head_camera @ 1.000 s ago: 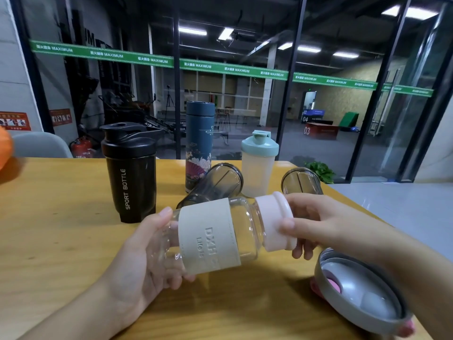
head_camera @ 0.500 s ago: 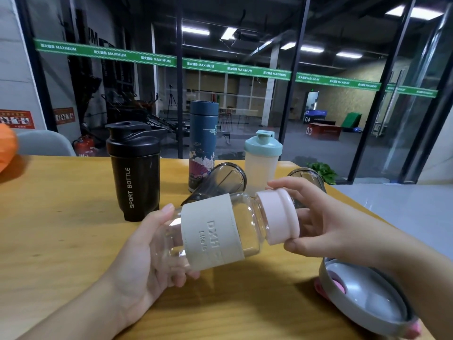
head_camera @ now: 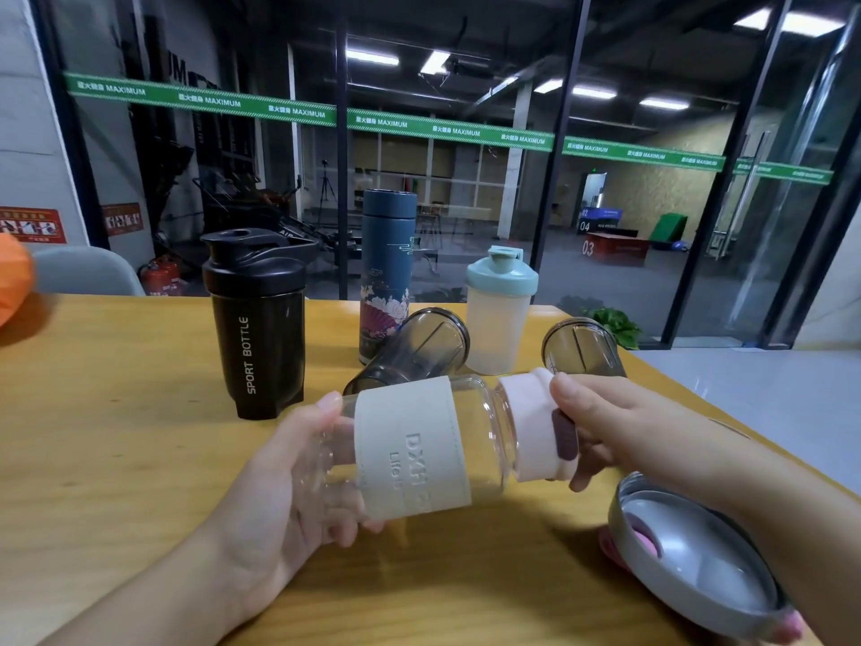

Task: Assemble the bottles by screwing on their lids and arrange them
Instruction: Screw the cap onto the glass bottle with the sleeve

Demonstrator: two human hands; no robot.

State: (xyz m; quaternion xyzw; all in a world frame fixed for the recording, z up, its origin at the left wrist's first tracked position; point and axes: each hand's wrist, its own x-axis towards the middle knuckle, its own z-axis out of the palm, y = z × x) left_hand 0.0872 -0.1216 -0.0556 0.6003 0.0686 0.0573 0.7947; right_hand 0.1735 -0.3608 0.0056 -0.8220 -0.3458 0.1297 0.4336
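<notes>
1. Wooden table (head_camera: 116,459): big & yellow-brown, holds all the bottles.
2. Black shaker (head_camera: 256,324): stands up on the table, left of middle, lid on. White words "SPORT BOTTLE" run up its side.
3. Blue flask (head_camera: 388,268): tall, stands up at the back, lid on, flower pic near its bottom.
4. Glass bottle (head_camera: 484,440): see-thru w/ a pale sleeve (head_camera: 412,449) round its middle; sleeve says "DXH" & "Life". It lies on its side, held up off the table, front & center. Long way runs left to right, tipped up a bit at the right. Bottom points left, top points right.
5. Gray lid (head_camera: 699,561): big & round w/ pink bits, at the table's front right edge, just below the right arm.
6. White shaker (head_camera: 498,314): small, stands up at the back right, light blue cap on.
7. Two smoky cups, no lids: one (head_camera: 414,352) lies tipped over behind the glass bottle, the other (head_camera: 580,345) sits right behind the right hand.
8. Left hand (head_camera: 289,482): fingers wrap round the bottle's bottom end, thumb on top.
9. Right hand (head_camera: 601,426): fingers & thumb curl round the pink lid.
10. Pink lid (head_camera: 531,421): on the bottle's mouth, w/ a dark tab on its side.
</notes>
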